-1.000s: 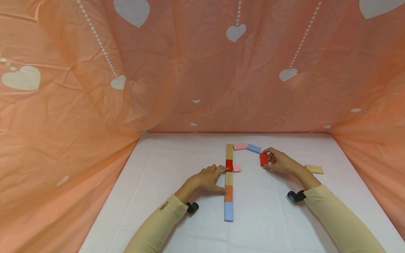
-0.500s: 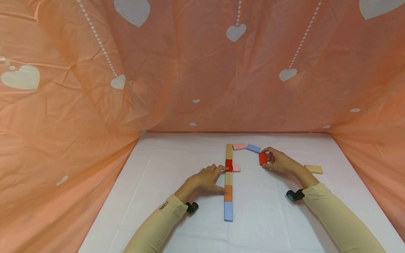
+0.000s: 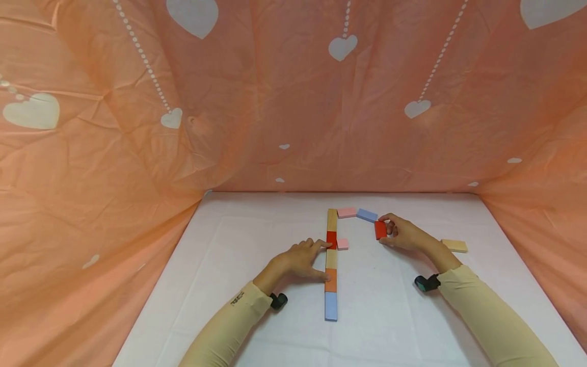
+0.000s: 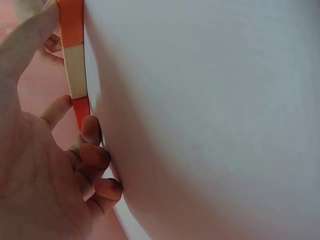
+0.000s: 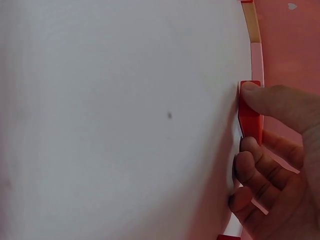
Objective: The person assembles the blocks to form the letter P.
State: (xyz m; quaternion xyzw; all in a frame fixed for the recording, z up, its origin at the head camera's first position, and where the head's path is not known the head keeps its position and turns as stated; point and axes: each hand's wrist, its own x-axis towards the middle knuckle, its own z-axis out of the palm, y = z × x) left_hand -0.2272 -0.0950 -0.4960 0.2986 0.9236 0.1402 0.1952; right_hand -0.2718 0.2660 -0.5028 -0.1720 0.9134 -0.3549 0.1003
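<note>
R hand (image 3: 405, 235) grip clamped on red block (image 3: 380, 230), just right of blue block (image 3: 367, 215). L hand (image 3: 297, 262) fingers relaxed, touching block column (image 3: 331, 262) on counter (image 3: 257, 239).

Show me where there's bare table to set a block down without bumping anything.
Bare white tablecloth lies left of the long column of flat wooden blocks, beyond the left hand. More lies near the front edge, right of the column's blue end. It is crowded between the column and the right hand, which pinches a red block beside the pink and blue blocks.
</note>
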